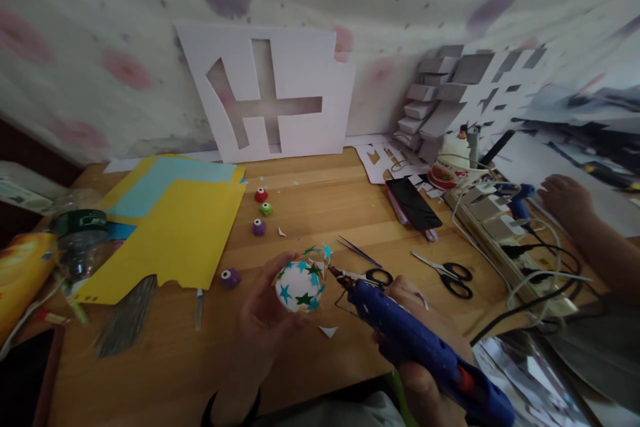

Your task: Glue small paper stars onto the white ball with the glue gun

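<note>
My left hand (267, 310) is closed around a white ball (293, 288) dotted with blue and dark green stars. A few stars stand out from the ball's upper right side. In my right hand (425, 340) is a blue hot glue gun (400, 327), pointed up and left. Its dark nozzle is right by the ball's right edge; whether the two touch, I cannot tell. A small white paper scrap (329, 332) lies below the ball. Behind the nozzle lie black-handled scissors (379, 277), partly hidden, and tweezers (359, 251).
Yellow card (193, 227) covers the left side, near small one-eyed figures (259, 226). A second pair of scissors (453, 275), a phone (414, 203) and a corded power strip (495, 234) are on the right. Another person's hand (567, 197) rests beyond. A white cut-out board (295, 80) leans behind.
</note>
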A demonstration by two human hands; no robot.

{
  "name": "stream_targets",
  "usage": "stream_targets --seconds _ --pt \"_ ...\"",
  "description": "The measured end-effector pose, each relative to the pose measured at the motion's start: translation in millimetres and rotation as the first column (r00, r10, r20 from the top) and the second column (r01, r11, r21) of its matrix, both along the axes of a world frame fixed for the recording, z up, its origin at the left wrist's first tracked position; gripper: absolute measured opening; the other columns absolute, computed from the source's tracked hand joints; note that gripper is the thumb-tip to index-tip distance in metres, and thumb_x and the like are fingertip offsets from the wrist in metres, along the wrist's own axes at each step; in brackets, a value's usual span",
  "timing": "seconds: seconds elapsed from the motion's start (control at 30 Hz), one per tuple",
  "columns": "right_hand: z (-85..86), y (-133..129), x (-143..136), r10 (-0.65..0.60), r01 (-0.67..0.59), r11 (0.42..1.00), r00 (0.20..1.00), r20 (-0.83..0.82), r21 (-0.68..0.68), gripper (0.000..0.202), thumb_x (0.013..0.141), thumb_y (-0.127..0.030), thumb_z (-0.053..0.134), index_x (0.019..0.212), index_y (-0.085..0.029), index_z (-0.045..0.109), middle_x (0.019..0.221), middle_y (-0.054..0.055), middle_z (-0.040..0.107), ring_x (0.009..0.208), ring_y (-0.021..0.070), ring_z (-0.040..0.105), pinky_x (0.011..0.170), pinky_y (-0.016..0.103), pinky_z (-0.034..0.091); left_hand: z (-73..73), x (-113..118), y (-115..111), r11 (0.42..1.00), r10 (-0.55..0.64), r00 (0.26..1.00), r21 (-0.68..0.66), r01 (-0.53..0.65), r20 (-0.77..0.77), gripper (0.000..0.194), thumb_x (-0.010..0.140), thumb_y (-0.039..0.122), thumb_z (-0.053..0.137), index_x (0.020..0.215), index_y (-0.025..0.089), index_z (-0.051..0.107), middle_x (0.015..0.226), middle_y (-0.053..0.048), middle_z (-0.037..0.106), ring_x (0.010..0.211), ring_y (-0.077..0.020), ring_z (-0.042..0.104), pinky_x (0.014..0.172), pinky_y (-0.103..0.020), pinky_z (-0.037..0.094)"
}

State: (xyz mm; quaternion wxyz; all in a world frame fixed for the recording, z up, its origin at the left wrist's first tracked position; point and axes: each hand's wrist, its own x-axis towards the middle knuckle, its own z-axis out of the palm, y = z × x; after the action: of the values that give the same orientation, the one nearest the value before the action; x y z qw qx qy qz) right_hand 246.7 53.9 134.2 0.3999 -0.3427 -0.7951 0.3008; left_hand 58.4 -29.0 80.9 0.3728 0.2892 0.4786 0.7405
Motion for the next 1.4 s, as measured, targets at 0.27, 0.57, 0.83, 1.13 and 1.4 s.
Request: stream_targets --seconds 0.27,0.57,0.83,1.13,1.4 --pt "-0.8 -2 4 0.049 -0.053 0.997 0.995 0.082 0.048 0.069 0.090 -0.077 0.026 0.062 -0.025 0.059 0.056 0.004 0.059 0.055 0.0154 0.060 0.051 0.034 0.048 -1.5 0 1 1.000 0.006 1.000 -0.006 -0.006 -0.020 0.060 0.062 0.029 0.089 0.119 0.029 0.071 0.128 -0.010 0.068 0.119 -0.0295 0.063 0.096 -0.036 0.055" --pt "1.8 1 -2 0.111 -0.111 0.993 0.994 -0.008 -0.024 0.062 0.088 -0.077 0.036 0.070 -0.027 0.069 0.056 0.003 0.059 0.053 0.0175 0.059 0.047 0.034 0.043 -5.1 2 1 0.999 0.040 0.998 -0.027 -0.039 0.040 0.062 0.057 0.033 0.092 0.116 0.028 0.073 0.125 -0.011 0.071 0.115 -0.0311 0.066 0.094 -0.039 0.057" --pt "-28.4 57 22 -0.364 0.415 0.878 0.902 0.231 -0.238 0.040 0.075 -0.060 0.066 0.062 -0.023 0.063 0.051 0.000 0.054 0.049 0.0188 0.051 0.046 0.031 0.038 -12.8 -23 -9 0.974 0.223 0.973 -0.062 -0.220 0.051 0.055 0.055 0.026 0.093 0.107 0.026 0.075 0.119 -0.006 0.073 0.106 -0.0270 0.070 0.087 -0.033 0.061" --pt "-65.5 89 44 -0.418 0.541 0.829 0.769 0.484 -0.144 0.055 0.074 -0.072 0.058 0.079 -0.019 0.067 0.070 0.009 0.067 0.066 0.0276 0.062 0.057 0.035 0.043 -17.0 -33 -14 0.943 0.319 0.943 -0.128 -0.306 0.097 0.051 0.058 0.022 0.090 0.106 0.027 0.075 0.114 -0.001 0.074 0.103 -0.0184 0.069 0.087 -0.022 0.058" --pt "-38.2 13 51 -0.181 0.309 0.935 0.837 0.517 -0.172 0.043 0.082 -0.063 0.060 0.068 -0.023 0.059 0.059 0.001 0.060 0.052 0.0193 0.057 0.050 0.030 0.042 -37.1 -38 -6 0.959 0.263 0.953 -0.151 -0.241 0.149 0.051 0.058 0.026 0.090 0.107 0.026 0.076 0.113 -0.002 0.074 0.100 -0.0195 0.069 0.086 -0.024 0.058"
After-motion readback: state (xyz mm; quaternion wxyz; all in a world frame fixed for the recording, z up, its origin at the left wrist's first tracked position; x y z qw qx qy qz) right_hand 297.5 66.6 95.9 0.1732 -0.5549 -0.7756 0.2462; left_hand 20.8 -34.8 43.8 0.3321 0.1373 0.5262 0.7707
